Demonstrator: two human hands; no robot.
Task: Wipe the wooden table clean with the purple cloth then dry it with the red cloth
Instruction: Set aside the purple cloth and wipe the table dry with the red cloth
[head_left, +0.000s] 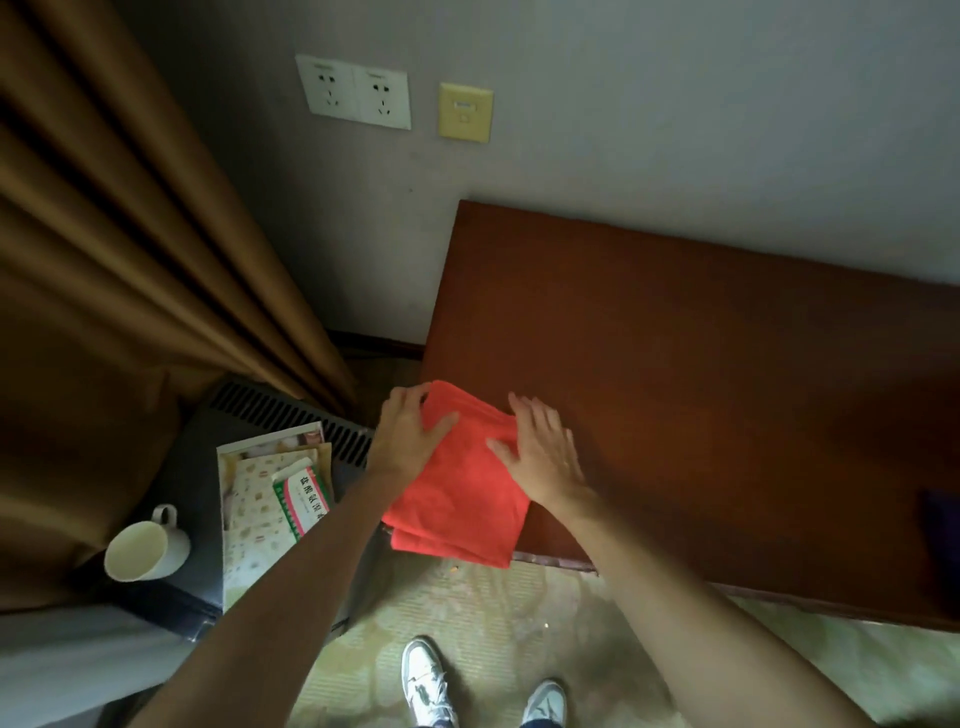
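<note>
Room: grey wall with two white sockets (353, 92) and a yellow wall plate (465, 112); brown curtain (119, 249) at the left; patterned floor below.
Table: reddish wooden table (701, 374) set against the wall, its top bare apart from the cloths.
Red cloth: folded red cloth (460, 493) on the table's near left corner, its lower edge hanging over the front rim.
Purple cloth: dark purple cloth (943, 519), barely seen, on the table at the far right edge of view, well apart from both hands.
Left hand: left hand (410, 431) on the cloth's upper left corner, fingers spread, thumb across the top; grip mostly open, pressing, though fingertips at the far edge may curl under it.
Right hand: right hand (540, 447) flat on the cloth's right edge, fingers splayed; grip open, closed on nothing.
Step in hand: judged to be the drying stage, the red cloth being readied or pressed down for a pass.
Next move: calls for steady downward pressure and a sweep rightward over the remaining tabletop.
Containers: white mug (145, 548) on a dark low unit (291, 415) at the left; appears empty.
Other items: printed papers (254, 514) and a green-and-white box (304, 499) beside the mug.
</note>
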